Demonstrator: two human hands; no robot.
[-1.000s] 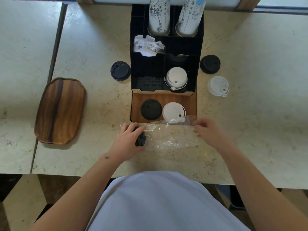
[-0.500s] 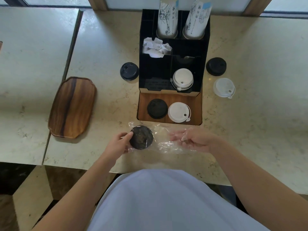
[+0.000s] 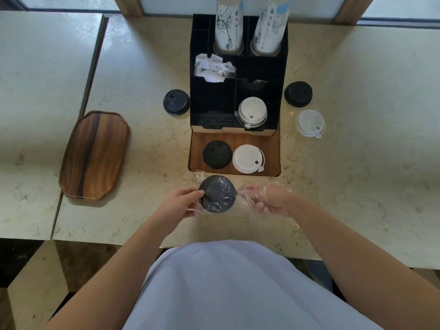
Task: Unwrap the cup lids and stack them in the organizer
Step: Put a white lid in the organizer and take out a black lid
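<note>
A black cup lid still inside clear plastic wrap is held just above the table's front edge. My left hand pinches the lid's left rim through the wrap. My right hand grips the bunched loose end of the wrap to the lid's right. Behind them stands the black organizer, with a stack of white lids in its front right compartment. On its wooden base lie a black lid and a white lid.
Loose lids lie on the table: black to the organizer's left, black and white to its right. Two paper cup stacks and crumpled paper sit in the organizer. A wooden tray lies at left.
The wrapped black lid was turned up from under my left hand so its flat face shows. My right hand slid left along the wrap and bunched it near the lid.
</note>
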